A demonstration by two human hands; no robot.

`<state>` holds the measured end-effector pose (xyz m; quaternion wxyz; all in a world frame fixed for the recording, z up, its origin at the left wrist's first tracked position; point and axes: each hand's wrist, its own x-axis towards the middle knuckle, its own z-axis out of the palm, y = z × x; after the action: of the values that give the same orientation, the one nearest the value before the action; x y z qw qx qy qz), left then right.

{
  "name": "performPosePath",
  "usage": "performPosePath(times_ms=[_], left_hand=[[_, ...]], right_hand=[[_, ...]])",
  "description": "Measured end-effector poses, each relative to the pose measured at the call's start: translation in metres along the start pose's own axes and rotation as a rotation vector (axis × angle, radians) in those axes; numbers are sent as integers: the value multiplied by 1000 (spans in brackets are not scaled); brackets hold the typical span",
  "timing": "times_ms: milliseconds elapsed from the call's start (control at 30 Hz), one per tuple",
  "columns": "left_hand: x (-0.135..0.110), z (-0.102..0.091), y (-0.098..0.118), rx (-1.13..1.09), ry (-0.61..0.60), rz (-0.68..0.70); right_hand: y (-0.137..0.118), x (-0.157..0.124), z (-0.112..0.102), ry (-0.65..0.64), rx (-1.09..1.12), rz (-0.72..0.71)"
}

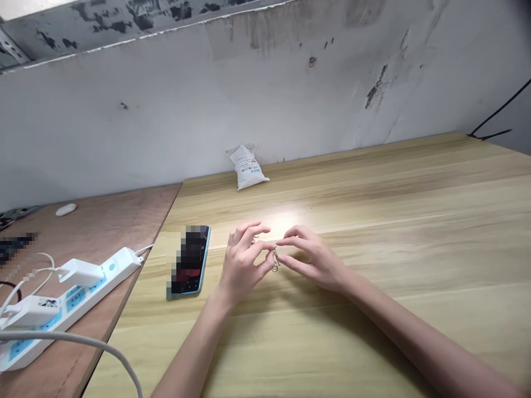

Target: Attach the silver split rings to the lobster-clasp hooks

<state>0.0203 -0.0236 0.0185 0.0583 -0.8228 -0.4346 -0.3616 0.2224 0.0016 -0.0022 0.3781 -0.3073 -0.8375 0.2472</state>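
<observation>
Between my two hands, just above the table, is a small metal piece with rings (275, 260), thin and shiny like a short chain or clasp. My left hand (244, 257) pinches it between thumb and index finger, with the other fingers curled loosely above. Another bit of metal ring (255, 237) shows by those upper fingers. From the other side, my right hand (313, 257) brings its thumb and index fingertips onto the same piece. The fingertips partly cover it, so its exact kind cannot be made out.
A phone (194, 262) lies left of my left hand on the wooden table (394, 221). By the wall stands a white plastic packet (249, 168) with a label. A power strip (118, 262) with plugged-in chargers and cables rests on the brown surface at left, near a small white case (66, 209).
</observation>
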Motion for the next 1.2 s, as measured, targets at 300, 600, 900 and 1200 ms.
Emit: performPosePath(times_ms=[300, 600, 900, 1200], left_hand=[[3, -2, 6, 60, 23, 121], [-3, 1, -3, -144, -268, -200], [-6, 2, -4, -46, -453, -94], [-6, 0, -16, 20, -526, -25]], right_hand=[[4, 2, -8, -156, 73, -43], [3, 0, -9, 66, -586, -317], [21, 2, -6, 170, -385, -80], [52, -1, -14, 8, -509, 163]])
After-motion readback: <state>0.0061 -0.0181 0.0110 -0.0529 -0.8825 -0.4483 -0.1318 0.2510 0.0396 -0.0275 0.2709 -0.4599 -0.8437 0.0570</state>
